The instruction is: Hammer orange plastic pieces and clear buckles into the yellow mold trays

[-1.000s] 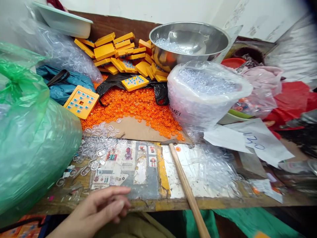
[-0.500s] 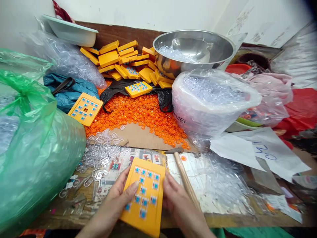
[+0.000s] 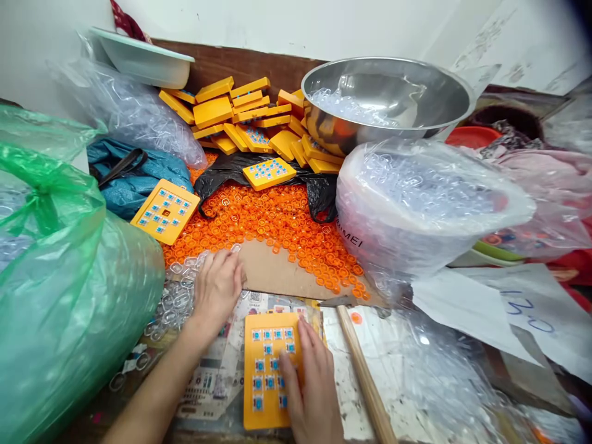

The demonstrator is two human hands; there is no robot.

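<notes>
My right hand (image 3: 314, 382) holds a yellow plastic panel (image 3: 252, 416) by its right edge, thumb across the top face. The panel lies at the front of the table, with rows of small blue-and-white square pieces (image 3: 258, 365) set in it. Farther off to the left, my left hand (image 3: 217, 287) is at the pile of clear plastic rings (image 3: 178, 299), its fingers bent and close together. Its fingertips are partly hidden, so what they pinch does not show. Just beyond it spread many small orange rings (image 3: 259, 213).
A hammer (image 3: 363, 370) lies right of the panel. Yellow panels (image 3: 213, 113) are heaped at the back; another panel (image 3: 166, 213) leans at left. A green bag (image 3: 87, 296), a steel bowl (image 3: 388, 126) and a white bag of clear pieces (image 3: 393, 228) stand around.
My left hand has let go of the panel and moved forward to the clear rings. The panel has turned straighter and lowered, with my right hand now over its right side.
</notes>
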